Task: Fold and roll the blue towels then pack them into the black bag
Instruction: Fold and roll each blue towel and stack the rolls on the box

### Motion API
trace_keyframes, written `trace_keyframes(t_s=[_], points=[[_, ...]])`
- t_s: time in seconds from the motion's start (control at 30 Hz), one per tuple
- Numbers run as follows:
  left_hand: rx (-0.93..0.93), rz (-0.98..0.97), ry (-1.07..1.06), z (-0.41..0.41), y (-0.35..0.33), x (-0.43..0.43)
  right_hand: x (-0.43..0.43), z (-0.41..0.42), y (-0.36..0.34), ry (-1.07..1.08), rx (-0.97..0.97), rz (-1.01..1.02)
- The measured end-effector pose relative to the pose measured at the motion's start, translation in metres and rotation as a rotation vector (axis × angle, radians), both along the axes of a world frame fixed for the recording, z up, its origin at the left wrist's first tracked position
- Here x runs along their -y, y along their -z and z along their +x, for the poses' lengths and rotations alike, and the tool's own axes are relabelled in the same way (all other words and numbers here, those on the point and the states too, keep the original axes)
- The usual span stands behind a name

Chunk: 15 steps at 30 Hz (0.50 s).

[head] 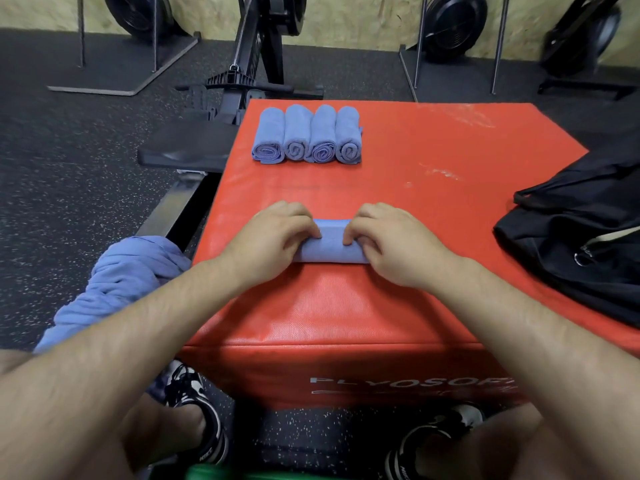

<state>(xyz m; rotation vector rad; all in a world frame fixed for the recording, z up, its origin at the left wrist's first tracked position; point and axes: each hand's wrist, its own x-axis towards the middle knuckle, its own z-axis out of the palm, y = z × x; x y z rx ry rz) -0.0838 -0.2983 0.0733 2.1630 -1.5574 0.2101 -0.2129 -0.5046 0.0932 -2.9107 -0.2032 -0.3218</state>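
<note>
The blue towel (330, 245) lay as a tight roll across the near middle of the red box (346, 306), its length running left to right. The left hand (273, 237) gripped its left end and the right hand (391, 244) its right end, fingers curled down over the top of the roll and thumbs pressed against the side facing the person, so that only the middle stretch of cloth showed between them.

Farther back on the box, near its far left corner, four rolled towels (306, 135) sat side by side and touching, their spiral ends turned towards the person. The black bag (581, 237) slumped on the right edge of the box, well apart from the hands, with a metal ring and a pale strap showing. A heap of blue towels (121, 278), not rolled, was bunched to the left of the box beside the person's left forearm. Beyond stood a rowing machine (249, 64) on the speckled rubber floor (69, 185), and two dark shoes (194, 410) rested at the foot of the box.
</note>
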Motion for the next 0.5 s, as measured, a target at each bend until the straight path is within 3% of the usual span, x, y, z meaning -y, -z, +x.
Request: trace_keyframes(t_s=[0.23, 0.5], points=[[0.014, 0.269, -0.117, 0.015, 0.003, 0.008, 0.009, 0.017, 0.0, 0.055, -0.136, -0.146], [0.012, 0.197, -0.002, 0.039, -0.007, 0.031, 0.032, 0.047, -0.004, 0.119, -0.208, 0.144]])
